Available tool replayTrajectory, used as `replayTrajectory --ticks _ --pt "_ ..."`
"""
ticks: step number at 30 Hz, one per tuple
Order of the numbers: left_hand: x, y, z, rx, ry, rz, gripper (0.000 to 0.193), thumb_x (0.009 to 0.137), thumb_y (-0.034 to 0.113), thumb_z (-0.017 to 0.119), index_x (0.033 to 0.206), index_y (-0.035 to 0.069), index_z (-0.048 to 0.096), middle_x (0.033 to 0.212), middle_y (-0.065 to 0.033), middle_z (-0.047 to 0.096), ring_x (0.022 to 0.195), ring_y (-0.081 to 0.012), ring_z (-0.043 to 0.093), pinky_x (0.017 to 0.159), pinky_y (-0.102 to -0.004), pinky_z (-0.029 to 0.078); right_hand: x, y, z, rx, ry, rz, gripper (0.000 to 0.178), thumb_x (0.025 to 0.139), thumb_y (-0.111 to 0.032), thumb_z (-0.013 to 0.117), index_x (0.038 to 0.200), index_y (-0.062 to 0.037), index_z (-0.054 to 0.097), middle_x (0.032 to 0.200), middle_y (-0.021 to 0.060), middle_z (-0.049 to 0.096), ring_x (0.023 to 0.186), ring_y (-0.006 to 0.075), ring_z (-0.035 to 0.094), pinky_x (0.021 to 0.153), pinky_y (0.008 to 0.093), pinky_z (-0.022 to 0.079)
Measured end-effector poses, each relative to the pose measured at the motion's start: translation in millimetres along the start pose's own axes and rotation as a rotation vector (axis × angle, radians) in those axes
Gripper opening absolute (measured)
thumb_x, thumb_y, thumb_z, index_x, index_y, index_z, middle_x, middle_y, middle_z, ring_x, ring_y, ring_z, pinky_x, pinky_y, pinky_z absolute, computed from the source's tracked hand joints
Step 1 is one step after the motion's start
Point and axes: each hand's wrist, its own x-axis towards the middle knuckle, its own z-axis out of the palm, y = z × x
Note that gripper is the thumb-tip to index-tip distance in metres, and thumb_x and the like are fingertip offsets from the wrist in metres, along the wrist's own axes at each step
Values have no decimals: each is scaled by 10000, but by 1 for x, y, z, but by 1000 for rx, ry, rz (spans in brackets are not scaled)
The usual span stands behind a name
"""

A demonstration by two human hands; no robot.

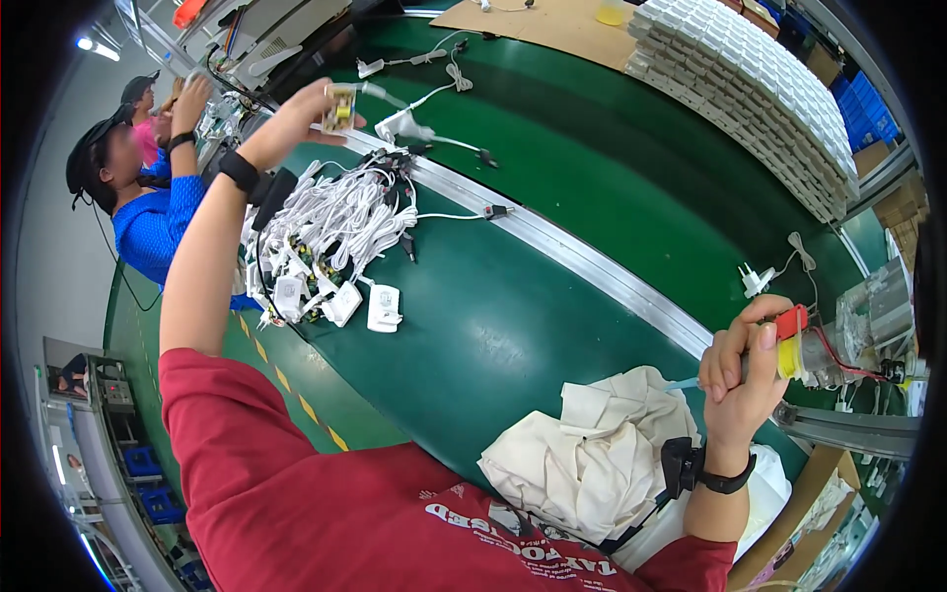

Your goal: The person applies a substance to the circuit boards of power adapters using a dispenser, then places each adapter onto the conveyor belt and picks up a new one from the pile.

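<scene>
Here, white-lettered shirt [375,508], hands [294,123] [740,373] apart, left holding circuit board [341,111]

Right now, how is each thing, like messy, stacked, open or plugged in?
Left hand: closed on the circuit board
Circuit board: bare, held up
Right hand: fingers curled, grip unclear
White cables: bundled, heaped
White plug adapter: unplugged, lying down
Cream cloth: crumpled
White trays: stacked
Cardboard box: open

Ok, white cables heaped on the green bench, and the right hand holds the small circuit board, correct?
Not quite: it's the left hand that holds the small circuit board, as the head view shows. The white cables are heaped on the green bench, as you said.
</scene>
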Motion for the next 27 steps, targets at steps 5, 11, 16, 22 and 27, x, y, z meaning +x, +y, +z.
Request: replayTrajectory --ticks 5,11,16,22,27 --pt "-1 80 57 -387 -280 -146 343 953 304 373 1045 11 524 835 -71 617 823 -131 621 499 -211 523 1 -3 1 -26 8 -10 230 962 -277 435 977 -47 426 502 -39 296 358 28 254 331 191 218" --pt "39 136 155 -565 -482 158 314 950 251 419 1101 -11 505 891 -85 628 791 -144 624 547 -198 538 1 -8 4 -23 21 22 211 961 -257 431 968 -46 432 507 -39 297 361 28 252 331 190 225" --pt "35 169 234 -960 -546 321 304 912 177 545 1192 90 462 1061 -66 579 947 -212 587 840 -352 517 -1 -11 -2 -65 64 24 200 961 -245 425 958 -45 440 511 -41 299 368 29 247 335 188 222" --pt "-22 66 373 -1007 -526 -61 318 921 171 506 1190 42 397 1093 -120 577 985 -172 595 742 -331 547 -1 -7 -13 -112 107 -5 202 961 -246 429 957 -45 443 512 -41 300 372 33 248 338 195 219" --pt "-76 20 410 -1037 -868 -236 343 926 103 489 1245 52 375 1207 -112 518 1072 -182 559 813 -356 537 6 0 -21 -136 150 -48 226 960 -269 433 956 -43 443 499 -39 297 366 36 247 339 202 218"
